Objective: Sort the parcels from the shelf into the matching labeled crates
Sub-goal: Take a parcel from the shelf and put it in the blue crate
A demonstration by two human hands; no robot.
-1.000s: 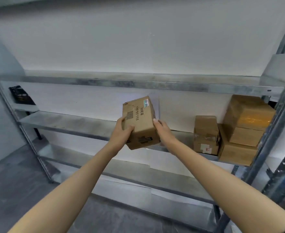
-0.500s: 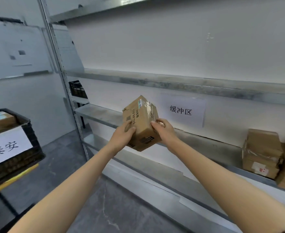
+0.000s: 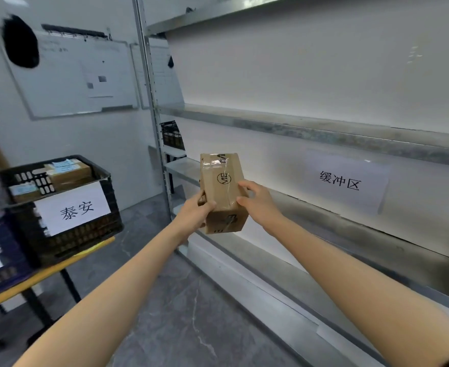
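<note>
You hold a taped parcel (image 3: 222,186) between left hand (image 3: 195,213) and right hand (image 3: 260,205) before the steel shelf (image 3: 324,221); labelled black crate (image 3: 85,234) sits left.

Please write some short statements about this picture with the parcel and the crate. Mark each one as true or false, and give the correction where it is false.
1. The left hand and the right hand both hold the cardboard parcel. True.
2. The crate labelled 泰安 is empty. False: the black crate has cardboard boxes in it.
3. The parcel rests on a shelf board. False: it is held in the air in front of the metal shelf.
4. A paper sign reading 缓冲区 is on the wall behind the shelf. True.
5. The crate stands on the floor. False: it sits on a table with a yellow edge.
</note>
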